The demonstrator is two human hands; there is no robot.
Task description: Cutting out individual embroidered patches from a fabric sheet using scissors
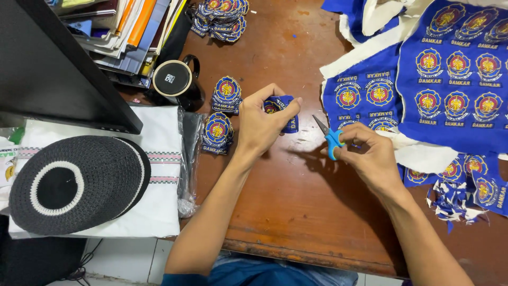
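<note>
My left hand (262,124) pinches a small blue embroidered patch (286,103) above the brown wooden table (296,212). My right hand (370,153) grips small blue-handled scissors (329,136), blades open and pointing toward the patch, a short gap from it. Two short stacks of cut round-crested patches (226,95) (217,132) lie just left of my left hand. At the right lies a blue fabric sheet (455,79) printed with rows of uncut patches on white backing.
A black mug (177,82) stands by a pile of books and papers (132,32). Another patch pile (222,18) sits at the back. A black-and-white knitted cap (76,182) rests on folded white cloth at left. Blue and white offcuts (452,204) litter the right.
</note>
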